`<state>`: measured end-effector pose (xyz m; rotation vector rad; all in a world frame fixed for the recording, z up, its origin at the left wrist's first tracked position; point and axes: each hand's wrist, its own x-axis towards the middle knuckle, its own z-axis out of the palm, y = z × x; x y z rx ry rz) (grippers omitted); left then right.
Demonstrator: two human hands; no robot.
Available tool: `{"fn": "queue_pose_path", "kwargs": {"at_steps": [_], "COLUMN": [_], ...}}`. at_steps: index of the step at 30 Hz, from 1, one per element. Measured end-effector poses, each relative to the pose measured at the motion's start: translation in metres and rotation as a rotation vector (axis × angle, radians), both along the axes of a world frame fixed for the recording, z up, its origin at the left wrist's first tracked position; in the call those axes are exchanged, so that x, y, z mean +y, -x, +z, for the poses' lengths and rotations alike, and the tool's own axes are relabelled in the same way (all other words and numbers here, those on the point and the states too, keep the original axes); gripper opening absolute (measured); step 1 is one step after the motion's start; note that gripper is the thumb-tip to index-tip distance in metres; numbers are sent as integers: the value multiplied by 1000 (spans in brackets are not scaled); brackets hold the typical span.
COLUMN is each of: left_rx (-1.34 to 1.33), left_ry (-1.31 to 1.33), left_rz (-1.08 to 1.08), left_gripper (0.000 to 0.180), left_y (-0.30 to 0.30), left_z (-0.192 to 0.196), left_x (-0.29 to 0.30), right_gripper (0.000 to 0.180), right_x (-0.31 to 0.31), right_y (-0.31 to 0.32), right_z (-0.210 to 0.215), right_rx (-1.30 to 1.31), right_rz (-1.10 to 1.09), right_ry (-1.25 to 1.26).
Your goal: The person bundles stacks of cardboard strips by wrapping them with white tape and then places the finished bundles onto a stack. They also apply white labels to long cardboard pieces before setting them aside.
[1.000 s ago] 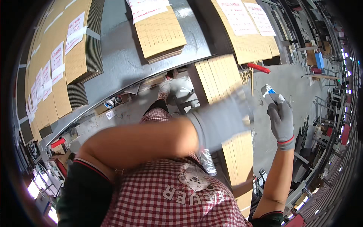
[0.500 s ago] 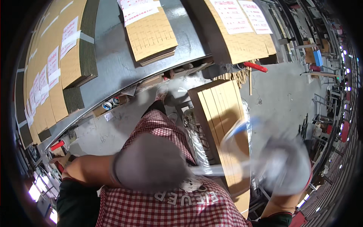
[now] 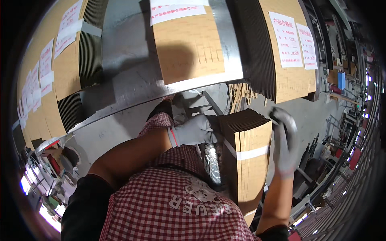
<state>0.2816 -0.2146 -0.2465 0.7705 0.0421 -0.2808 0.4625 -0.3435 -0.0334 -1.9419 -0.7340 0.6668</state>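
Observation:
A stack of flat brown cardboard pieces (image 3: 253,176) stands on end in front of me, right of centre, with a white band (image 3: 253,153) across its upper part. At its left side is my left hand (image 3: 195,130) in a grey glove, with the fingers curled closed. What those fingers hold, if anything, is hidden. My right hand (image 3: 285,136), gloved too and slightly blurred, is at the stack's right edge. Its fingers are bent loosely toward the far corner, and nothing shows in them.
A metal-topped table (image 3: 128,82) stretches ahead. On it are a left cardboard stack (image 3: 66,80), a middle stack (image 3: 193,60) and a right stack (image 3: 287,84), all with printed paper labels. Brown strips (image 3: 240,94) hang beneath the table. A metal frame (image 3: 201,105) stands on the floor.
Both hands have moved up and inward to the stack's sides. The whitish strip stretched between them now lies across the stack as a band. My view has shifted closer to the table.

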Motion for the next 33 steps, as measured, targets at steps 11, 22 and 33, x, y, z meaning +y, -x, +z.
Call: {"fn": "queue_pose_path", "kwargs": {"at_steps": [11, 22, 33], "left_rx": [88, -626, -691], "left_ry": [-313, -1212, -1125], "left_rz": [-202, -38, 81], "left_gripper": [50, 52, 49], "left_y": [-50, -76, -72], "left_z": [50, 240, 181], "left_x": [39, 61, 61], "right_gripper": [67, 41, 15], "right_x": [12, -8, 10], "right_y": [67, 62, 10], "right_z": [14, 6, 105], "right_rx": [-721, -646, -677], "right_rz": [304, 271, 633], "right_ry": [374, -25, 392]}}
